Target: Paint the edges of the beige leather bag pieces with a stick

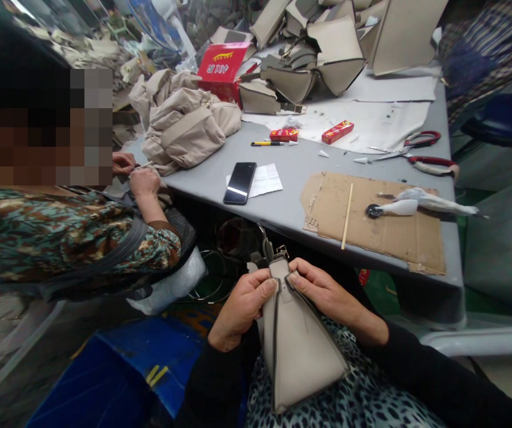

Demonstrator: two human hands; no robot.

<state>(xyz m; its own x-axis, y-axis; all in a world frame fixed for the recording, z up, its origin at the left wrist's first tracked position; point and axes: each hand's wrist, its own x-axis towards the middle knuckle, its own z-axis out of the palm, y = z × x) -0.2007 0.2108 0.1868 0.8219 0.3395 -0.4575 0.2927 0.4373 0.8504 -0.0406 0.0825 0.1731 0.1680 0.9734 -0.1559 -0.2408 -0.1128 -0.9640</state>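
Note:
A beige bag [300, 351] with dark edges lies over my lap, its narrow strapped end pointing toward the table. My left hand [247, 300] pinches its left top edge between thumb and fingers. On the opposite edge, my right hand [324, 291] has its thumb pressed down and its fingers curled beneath. Between both thumbs runs a short beige tab, with a metal buckle [281, 252] just beyond it. The undersides of the fingers are hidden by the bag.
The grey table [278, 211] ahead holds a phone [240, 183], cardboard [371, 232], scissors [429, 163], a red box [222, 71] and several beige bags. At left sits a person [59, 238] handling fabric; a blue bin [117, 374] stands lower left.

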